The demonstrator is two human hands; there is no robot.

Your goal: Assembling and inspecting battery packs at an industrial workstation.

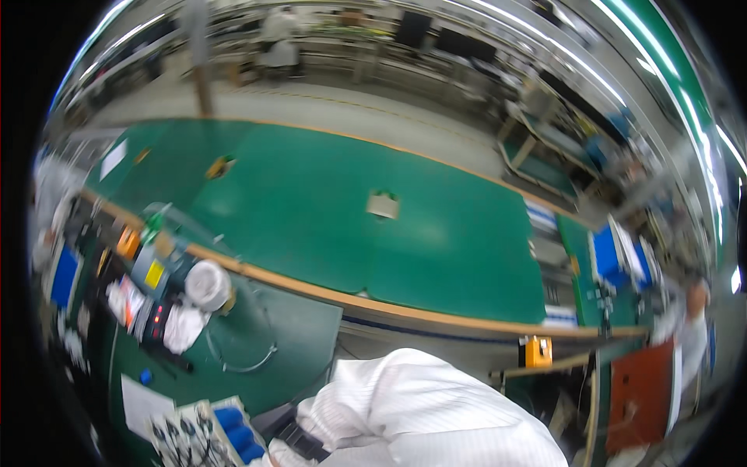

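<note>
1. Green matting covers the near bench (303, 342) and the long far table (311, 202). At the far left, a blue bin (65, 276) sits among blurred clutter.
2. Right of it stands a grey unit with a yellow label (152, 272), then a white roll (208, 284), with a thin cable loop (249, 359) lying nearer.
3. At the near left edge lie a white sheet (144, 405) and a pale tray of small dark parts (187, 440).
4. Just right of the tray is a hand (240, 436) with blue fingertip covers, probably the left. It is at the tray's edge, beside a dark flat object (292, 432). Whether the fingers grip anything cannot be told. The other hand is out of view.
5. A white sleeve (420, 405) fills the near centre.
6. The far table is mostly bare, apart from a small pale card (383, 205).
7. To the right are an orange box (537, 350), a red-brown board (642, 393) and another person (689, 323).
8. Progress, judging only from this: the tray looks well stocked, so work on the parts seems early or midway.
9. The hand is cut off by the lower edge, the parts are too small to identify, and the rim is blurred.
</note>
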